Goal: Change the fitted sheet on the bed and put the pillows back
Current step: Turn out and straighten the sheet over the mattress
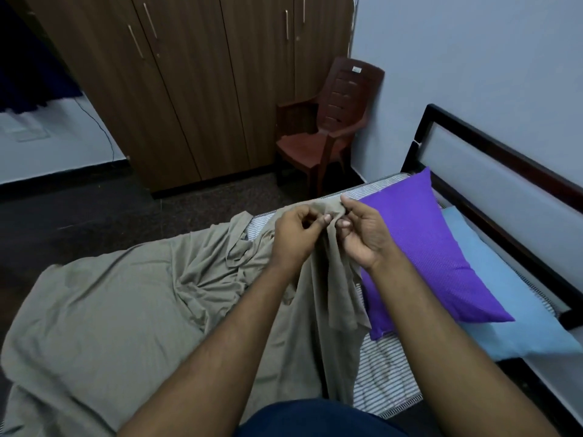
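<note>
Both hands are raised over the bed, working the same bunched edge of the sheet (pixel 132 304). The left hand (pixel 295 234) has its fingers curled in, thumb and fingertips pinching the olive cloth. The right hand (pixel 362 231) faces it, just beside it, and nips the same gathered fold between thumb and forefinger, its other fingers loosely bent. From that pinch a strip of cloth hangs down between the forearms.

The rest of the sheet lies to the left, fairly smooth over the far end of the bed but rumpled and heaped toward the hands. It does not yet reach the headboard end: the striped mattress (pixel 388 370) shows bare beneath and beside the hanging cloth, and again along the far edge behind the hands.

A purple pillow (pixel 419 244) lies tilted on the bare mattress, just right of the hands, partly resting on a pale blue pillow (pixel 511 298) set against the headboard (pixel 492 159).

By the look of it the task is about midway. The sheet is spread over one end, while the corners near the headboard seem still to be fitted; the person appears to be hunting for the corner or seam. The pillows will likely have to be shifted so the sheet can pass under them, then set back.

Beyond the bed stand a brown chair (pixel 325 130) and a wardrobe (pixel 195 83). A small white sticker sits on the chair's back; its writing is too small to read.
</note>
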{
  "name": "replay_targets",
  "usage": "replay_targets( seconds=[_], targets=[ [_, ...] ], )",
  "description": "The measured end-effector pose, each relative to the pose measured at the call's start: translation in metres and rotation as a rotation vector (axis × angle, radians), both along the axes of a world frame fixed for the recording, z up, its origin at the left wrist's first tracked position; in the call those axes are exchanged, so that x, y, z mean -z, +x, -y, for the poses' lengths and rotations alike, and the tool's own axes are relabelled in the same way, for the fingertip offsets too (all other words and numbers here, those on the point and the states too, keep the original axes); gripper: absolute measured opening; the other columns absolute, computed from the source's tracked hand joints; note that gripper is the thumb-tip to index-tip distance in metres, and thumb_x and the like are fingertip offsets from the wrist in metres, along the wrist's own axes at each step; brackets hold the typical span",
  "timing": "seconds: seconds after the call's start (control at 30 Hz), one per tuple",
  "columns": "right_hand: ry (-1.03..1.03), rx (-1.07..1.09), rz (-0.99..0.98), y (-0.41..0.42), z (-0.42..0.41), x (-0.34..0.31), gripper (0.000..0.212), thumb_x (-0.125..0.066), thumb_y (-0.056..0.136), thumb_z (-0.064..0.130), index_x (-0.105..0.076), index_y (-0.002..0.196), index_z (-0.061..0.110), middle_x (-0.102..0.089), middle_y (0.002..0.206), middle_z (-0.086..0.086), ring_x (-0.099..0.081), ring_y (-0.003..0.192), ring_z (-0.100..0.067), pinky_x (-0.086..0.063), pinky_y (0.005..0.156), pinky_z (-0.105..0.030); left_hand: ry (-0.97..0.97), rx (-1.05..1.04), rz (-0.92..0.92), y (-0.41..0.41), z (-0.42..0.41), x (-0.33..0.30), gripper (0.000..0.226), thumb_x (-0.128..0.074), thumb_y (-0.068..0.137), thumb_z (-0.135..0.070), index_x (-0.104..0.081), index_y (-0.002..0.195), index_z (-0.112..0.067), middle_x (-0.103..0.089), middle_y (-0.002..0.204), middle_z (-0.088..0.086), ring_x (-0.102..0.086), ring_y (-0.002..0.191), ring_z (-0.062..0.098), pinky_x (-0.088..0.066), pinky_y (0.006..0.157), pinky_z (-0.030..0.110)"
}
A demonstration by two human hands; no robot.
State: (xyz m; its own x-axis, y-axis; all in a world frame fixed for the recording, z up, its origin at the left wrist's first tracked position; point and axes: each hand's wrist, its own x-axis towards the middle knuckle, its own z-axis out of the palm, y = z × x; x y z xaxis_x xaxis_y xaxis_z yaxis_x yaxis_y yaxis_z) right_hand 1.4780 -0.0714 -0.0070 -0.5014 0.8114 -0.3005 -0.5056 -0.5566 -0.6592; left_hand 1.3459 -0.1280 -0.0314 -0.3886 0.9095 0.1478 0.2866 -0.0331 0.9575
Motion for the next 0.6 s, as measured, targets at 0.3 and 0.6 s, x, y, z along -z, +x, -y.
replay_targets(
  seconds=[0.3,0.6],
  targets=[
    [0.016,0.066,0.073,0.010,-0.017,0.010,0.061,-0.071,0.088,0.041,-0.063,0.121,-0.009,-0.068,0.112,-0.027,-0.068,0.109,-0.039,-0.058,0.094,-0.047,-0.042,0.089,0.314,0.019,0.002,-0.024,0.021,-0.048,0.107,-0.017,-0.060,0.098,-0.003,-0.056,0.077,0.005,-0.051,0.066,0.007,-0.043,0.058,0.015],
    [0.143,-0.029,-0.038,0.012,0.005,0.016,0.071,-0.079,0.087,0.028,-0.035,0.140,0.009,-0.055,0.132,-0.025,-0.068,0.103,-0.032,-0.060,0.085,-0.044,-0.002,0.085,0.413,0.013,0.001,-0.043,0.028,-0.049,0.107,-0.022,-0.065,0.095,-0.001,-0.056,0.075,0.010,-0.048,0.061,0.011,-0.040,0.060,0.024]
  ],
)
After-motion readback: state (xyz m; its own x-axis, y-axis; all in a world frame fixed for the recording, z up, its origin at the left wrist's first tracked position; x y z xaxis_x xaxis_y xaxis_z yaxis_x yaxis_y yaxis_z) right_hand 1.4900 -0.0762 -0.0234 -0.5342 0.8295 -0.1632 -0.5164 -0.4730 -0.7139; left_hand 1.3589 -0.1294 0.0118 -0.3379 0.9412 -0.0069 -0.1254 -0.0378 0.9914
